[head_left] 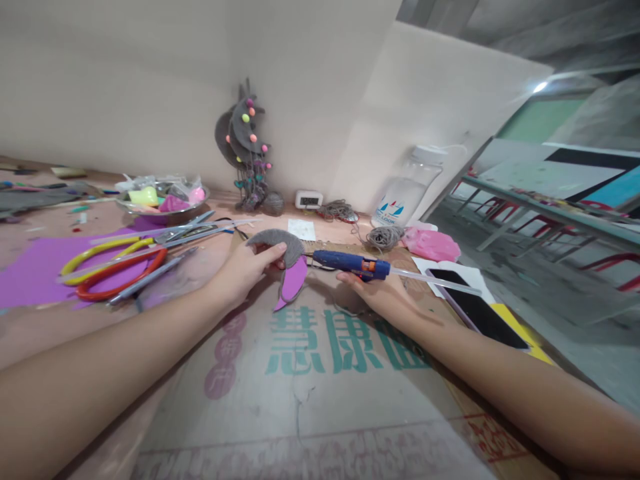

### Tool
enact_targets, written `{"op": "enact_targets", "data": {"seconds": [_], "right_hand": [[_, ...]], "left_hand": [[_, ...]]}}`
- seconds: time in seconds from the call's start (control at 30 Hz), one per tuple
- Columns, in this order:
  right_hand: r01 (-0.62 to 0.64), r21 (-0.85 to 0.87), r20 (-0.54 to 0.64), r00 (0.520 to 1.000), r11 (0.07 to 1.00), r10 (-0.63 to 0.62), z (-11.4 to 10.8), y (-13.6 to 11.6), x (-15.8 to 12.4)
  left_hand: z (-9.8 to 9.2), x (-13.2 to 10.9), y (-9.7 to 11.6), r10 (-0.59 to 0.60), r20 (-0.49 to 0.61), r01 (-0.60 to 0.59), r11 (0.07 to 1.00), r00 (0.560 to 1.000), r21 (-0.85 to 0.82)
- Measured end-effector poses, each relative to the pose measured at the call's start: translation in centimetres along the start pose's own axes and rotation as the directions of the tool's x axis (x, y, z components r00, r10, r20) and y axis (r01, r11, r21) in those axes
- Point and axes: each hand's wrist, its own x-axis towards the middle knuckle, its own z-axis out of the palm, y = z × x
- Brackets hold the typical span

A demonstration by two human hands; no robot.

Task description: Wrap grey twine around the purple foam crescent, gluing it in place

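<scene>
My left hand (257,267) is closed on a grey yarn-wrapped crescent (277,239), thumb on its front. The lower part of the crescent shows a bare purple face (294,279) with a pointed tip. My right hand (373,290) grips a blue hot glue gun (350,262) from below, its handle mostly hidden by the fingers. The gun's nozzle points left and ends right beside the crescent; whether it touches I cannot tell. A clear glue stick (435,280) juts from the gun's back end. Both hands are above a printed cardboard sheet (240,427).
At left, scissors with yellow and red handles (120,267) lie on purple sheets (30,270) near a metal bowl (163,203). Behind are a finished-looking crescent hanging (245,133), a small clock (309,199), grey yarn (384,237) and a water bottle (407,190). A phone (480,310) lies right.
</scene>
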Motion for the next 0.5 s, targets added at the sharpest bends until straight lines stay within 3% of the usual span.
{"op": "enact_targets", "data": {"seconds": [0.23, 0.5], "right_hand": [[-0.062, 0.091, 0.057, 0.997, 0.994, 0.057, -0.01, -0.04, 0.26], [-0.061, 0.084, 0.027, 0.998, 0.995, 0.059, -0.2, -0.16, 0.26]], "left_hand": [[-0.16, 0.08, -0.25, 0.005, 0.015, -0.005, 1.0, 1.0, 0.0], [-0.13, 0.1, -0.2, -0.007, 0.009, 0.007, 1.0, 1.0, -0.004]]}}
